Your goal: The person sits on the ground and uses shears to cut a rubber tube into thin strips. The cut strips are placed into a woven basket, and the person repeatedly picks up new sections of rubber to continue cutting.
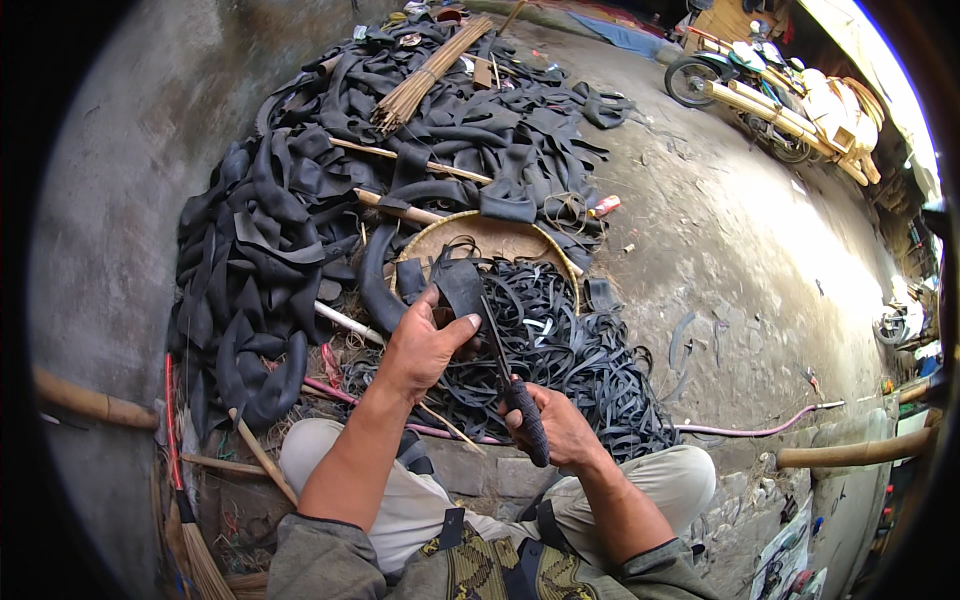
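My left hand [418, 348] pinches a piece of black rubber sheet [460, 287] between thumb and fingers, above a heap of cut strips. In my right hand [562, 428] is a pair of scissors [526, 418] with dark, wrapped-looking handles. The long blades point up and away, along the right edge of the rubber piece. Whether the blades are parted there I cannot tell. Thin black rubber strips [590, 355] lie tangled beneath and beyond both hands. They partly cover a round woven tray [500, 235] with a pale rim.
Black inner-tube pieces [275, 195] are heaped against the left wall. A bundle of thin sticks [430, 78] rests on top. Bamboo poles [860, 450] jut in from both sides. A pink hose [745, 430] crosses the floor, and a loaded motorbike [775, 100] stands far right.
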The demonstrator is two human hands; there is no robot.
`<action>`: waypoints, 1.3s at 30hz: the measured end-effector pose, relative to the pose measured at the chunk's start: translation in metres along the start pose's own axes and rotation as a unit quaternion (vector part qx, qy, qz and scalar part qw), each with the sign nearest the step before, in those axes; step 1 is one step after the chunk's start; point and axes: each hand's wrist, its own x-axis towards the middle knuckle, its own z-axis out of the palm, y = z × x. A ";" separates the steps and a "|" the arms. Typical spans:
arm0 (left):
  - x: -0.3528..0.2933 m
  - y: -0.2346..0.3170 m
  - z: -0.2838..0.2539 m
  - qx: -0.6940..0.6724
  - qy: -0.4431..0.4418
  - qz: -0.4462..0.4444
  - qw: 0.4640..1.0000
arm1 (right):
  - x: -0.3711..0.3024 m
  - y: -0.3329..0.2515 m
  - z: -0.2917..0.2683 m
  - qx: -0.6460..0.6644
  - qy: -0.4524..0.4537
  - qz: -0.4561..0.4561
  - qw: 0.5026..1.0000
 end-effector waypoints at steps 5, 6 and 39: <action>-0.002 0.002 -0.001 -0.006 -0.009 0.013 1.000 | -0.001 -0.001 0.002 -0.003 0.007 0.018 1.000; -0.003 0.002 -0.001 -0.003 -0.009 0.008 1.000 | -0.001 -0.003 0.004 -0.047 0.020 -0.019 0.999; -0.016 -0.009 0.000 -0.070 -0.068 -0.005 0.995 | -0.005 -0.016 0.021 -0.143 0.108 -0.055 0.982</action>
